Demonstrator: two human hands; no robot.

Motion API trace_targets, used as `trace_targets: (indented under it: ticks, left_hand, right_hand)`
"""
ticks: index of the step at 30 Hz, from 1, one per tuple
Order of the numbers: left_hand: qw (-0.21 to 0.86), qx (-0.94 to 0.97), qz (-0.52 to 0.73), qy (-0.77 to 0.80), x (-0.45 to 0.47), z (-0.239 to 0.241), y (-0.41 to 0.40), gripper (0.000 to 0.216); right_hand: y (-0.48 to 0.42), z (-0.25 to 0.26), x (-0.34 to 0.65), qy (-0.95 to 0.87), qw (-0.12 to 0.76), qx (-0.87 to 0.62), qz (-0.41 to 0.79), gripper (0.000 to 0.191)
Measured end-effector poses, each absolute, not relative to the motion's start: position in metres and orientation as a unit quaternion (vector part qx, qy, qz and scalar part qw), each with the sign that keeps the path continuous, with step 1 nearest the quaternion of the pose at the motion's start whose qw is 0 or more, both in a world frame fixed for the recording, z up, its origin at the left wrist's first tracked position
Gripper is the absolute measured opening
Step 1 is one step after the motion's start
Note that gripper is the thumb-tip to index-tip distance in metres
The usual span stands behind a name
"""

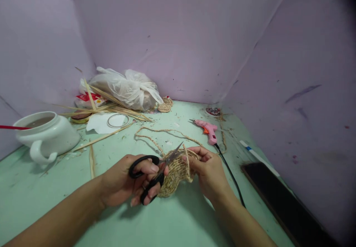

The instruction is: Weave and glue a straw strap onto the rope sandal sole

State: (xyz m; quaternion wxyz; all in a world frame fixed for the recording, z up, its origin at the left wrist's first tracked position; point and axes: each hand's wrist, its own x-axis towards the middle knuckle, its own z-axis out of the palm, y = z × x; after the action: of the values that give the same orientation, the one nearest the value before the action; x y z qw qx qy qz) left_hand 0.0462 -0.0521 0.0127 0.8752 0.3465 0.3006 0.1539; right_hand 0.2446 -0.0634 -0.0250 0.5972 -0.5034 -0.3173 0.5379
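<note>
My left hand [125, 182] grips black-handled scissors [151, 171], fingers through the loops, blades slightly parted and pointing up right. The blade tips reach a small woven straw piece [175, 174] made of coiled braid, held just above the green table [167, 224]. My right hand [207, 169] pinches the piece's right edge and a short upright strand. A loose braided straw cord [155, 135] trails from the piece back across the table.
A pink glue gun [207, 128] with a black cable lies to the right. A white pot [46, 134] stands at the left. Straw stalks [111, 109], a plastic bag [126, 87] and a tape ring [118, 120] lie behind. A dark flat slab [278, 197] rests at the right wall.
</note>
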Motion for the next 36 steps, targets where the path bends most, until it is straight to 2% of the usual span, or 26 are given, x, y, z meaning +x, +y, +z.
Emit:
trace_targets:
  ticks: [4, 5, 8, 10, 16, 26, 29, 33, 36]
  left_hand:
    - [0.854, 0.394, 0.116, 0.32, 0.035, 0.03, -0.06, 0.033]
    - [0.817, 0.435, 0.147, 0.35, 0.033, 0.034, -0.059, 0.033]
    - [0.608, 0.562, 0.276, 0.488, 0.03, 0.035, -0.051, 0.03]
    - [0.531, 0.58, 0.303, 0.538, 0.032, 0.029, -0.042, 0.033]
    - [0.595, 0.559, 0.288, 0.501, 0.051, 0.002, -0.039, 0.037]
    - [0.633, 0.505, 0.33, 0.485, 0.065, -0.012, -0.047, 0.039]
    - [0.597, 0.526, 0.327, 0.509, 0.064, -0.013, -0.048, 0.035]
    - [0.443, 0.616, 0.374, 0.533, 0.051, -0.002, -0.049, 0.032]
    - [0.482, 0.666, 0.314, 0.476, 0.041, 0.016, -0.053, 0.025]
  right_hand:
    - [-0.054, -0.025, 0.251, -0.256, 0.648, -0.525, 0.489, 0.029]
    - [-0.054, -0.023, 0.251, -0.254, 0.646, -0.523, 0.495, 0.03]
    - [-0.057, -0.02, 0.246, -0.271, 0.594, -0.508, 0.562, 0.032]
    - [-0.062, -0.02, 0.239, -0.278, 0.551, -0.494, 0.612, 0.032]
    - [-0.07, -0.027, 0.225, -0.272, 0.491, -0.476, 0.677, 0.03]
    - [-0.074, -0.027, 0.223, -0.274, 0.47, -0.445, 0.711, 0.025]
    - [-0.073, -0.029, 0.223, -0.272, 0.475, -0.455, 0.702, 0.026]
    - [-0.068, -0.03, 0.228, -0.254, 0.527, -0.494, 0.643, 0.028]
    - [-0.064, -0.027, 0.232, -0.262, 0.548, -0.5, 0.616, 0.027]
